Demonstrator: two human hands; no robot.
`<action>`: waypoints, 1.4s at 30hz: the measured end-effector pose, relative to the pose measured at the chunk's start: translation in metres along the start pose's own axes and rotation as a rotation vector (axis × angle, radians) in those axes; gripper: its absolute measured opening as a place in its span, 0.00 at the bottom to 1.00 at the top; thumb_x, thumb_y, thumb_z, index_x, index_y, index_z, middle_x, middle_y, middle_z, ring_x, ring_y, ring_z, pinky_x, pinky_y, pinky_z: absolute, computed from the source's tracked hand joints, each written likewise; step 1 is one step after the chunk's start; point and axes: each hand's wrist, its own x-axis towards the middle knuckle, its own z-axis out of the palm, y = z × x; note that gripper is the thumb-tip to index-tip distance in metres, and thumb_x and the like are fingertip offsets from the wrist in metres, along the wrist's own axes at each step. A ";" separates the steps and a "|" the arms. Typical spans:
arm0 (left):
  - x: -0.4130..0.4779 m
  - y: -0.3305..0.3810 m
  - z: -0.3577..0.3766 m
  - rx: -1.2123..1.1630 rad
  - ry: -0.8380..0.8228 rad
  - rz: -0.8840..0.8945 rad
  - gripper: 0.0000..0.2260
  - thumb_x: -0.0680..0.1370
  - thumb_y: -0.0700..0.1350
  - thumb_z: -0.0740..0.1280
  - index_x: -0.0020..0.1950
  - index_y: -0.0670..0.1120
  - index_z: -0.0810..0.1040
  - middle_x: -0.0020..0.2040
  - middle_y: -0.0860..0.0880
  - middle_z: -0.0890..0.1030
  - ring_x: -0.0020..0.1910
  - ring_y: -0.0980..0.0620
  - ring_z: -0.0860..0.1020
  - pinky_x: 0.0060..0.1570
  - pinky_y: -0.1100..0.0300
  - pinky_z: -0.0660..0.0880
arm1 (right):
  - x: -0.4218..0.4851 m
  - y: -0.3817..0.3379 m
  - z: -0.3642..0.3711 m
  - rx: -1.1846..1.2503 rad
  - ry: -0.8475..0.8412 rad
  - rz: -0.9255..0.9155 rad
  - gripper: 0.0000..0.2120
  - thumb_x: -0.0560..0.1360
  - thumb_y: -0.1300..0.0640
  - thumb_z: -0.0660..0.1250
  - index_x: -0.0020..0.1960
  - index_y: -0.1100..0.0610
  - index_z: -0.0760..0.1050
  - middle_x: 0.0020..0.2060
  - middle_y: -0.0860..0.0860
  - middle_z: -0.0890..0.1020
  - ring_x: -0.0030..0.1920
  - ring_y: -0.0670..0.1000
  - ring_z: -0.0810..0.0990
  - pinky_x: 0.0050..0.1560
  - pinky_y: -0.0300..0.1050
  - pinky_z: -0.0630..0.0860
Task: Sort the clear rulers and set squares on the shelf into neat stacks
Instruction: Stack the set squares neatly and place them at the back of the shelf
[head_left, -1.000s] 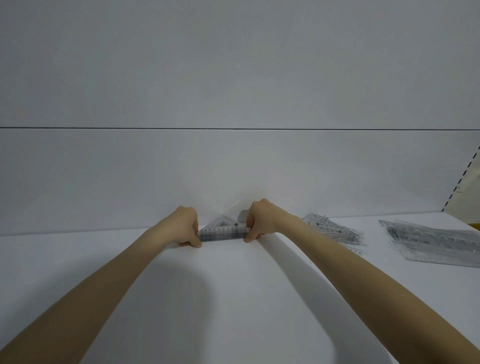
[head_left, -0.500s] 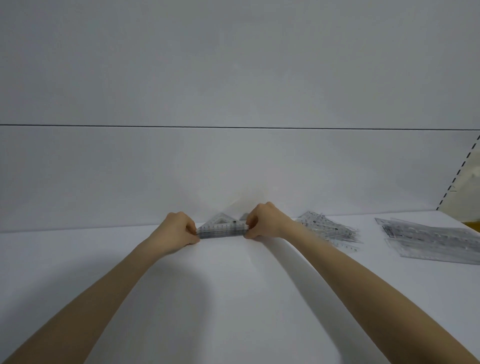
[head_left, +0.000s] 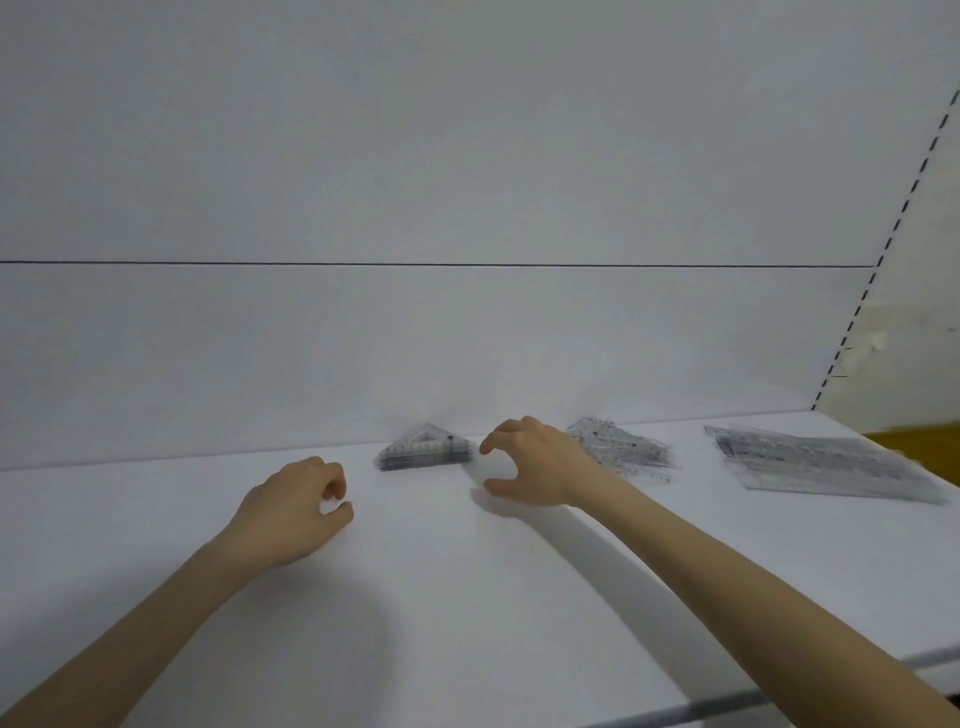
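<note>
The stack of set squares (head_left: 423, 451) looks finished, our left hand (head_left: 293, 512) and right hand (head_left: 537, 464) are loosely curled and empty, so we should next gather the loose pile (head_left: 621, 449).

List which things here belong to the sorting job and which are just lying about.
Job: neat stack of clear triangular plastic set squares; untidy heap of clear plastic measuring pieces; spread pile of long clear plastic rulers.
Not job: yellow-brown patch at far right; white back panel.
</note>
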 end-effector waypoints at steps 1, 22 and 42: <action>-0.005 0.001 -0.002 -0.002 0.012 0.008 0.04 0.77 0.52 0.64 0.46 0.53 0.73 0.45 0.57 0.74 0.39 0.59 0.71 0.35 0.64 0.63 | -0.005 -0.005 -0.001 -0.002 0.005 -0.009 0.22 0.76 0.46 0.65 0.68 0.50 0.71 0.67 0.49 0.72 0.64 0.53 0.70 0.56 0.48 0.70; -0.032 0.121 0.011 -0.080 0.072 0.031 0.06 0.76 0.52 0.64 0.49 0.53 0.78 0.49 0.56 0.78 0.45 0.53 0.75 0.43 0.59 0.69 | -0.100 0.020 -0.013 0.089 0.087 -0.130 0.19 0.75 0.50 0.66 0.65 0.51 0.72 0.57 0.49 0.79 0.54 0.49 0.78 0.49 0.45 0.75; 0.011 0.272 0.068 -0.160 0.080 -0.127 0.05 0.76 0.50 0.64 0.48 0.52 0.78 0.49 0.54 0.75 0.49 0.52 0.75 0.47 0.56 0.71 | -0.101 0.194 -0.012 0.187 0.039 -0.208 0.12 0.76 0.54 0.65 0.58 0.52 0.79 0.53 0.50 0.81 0.54 0.50 0.78 0.51 0.48 0.75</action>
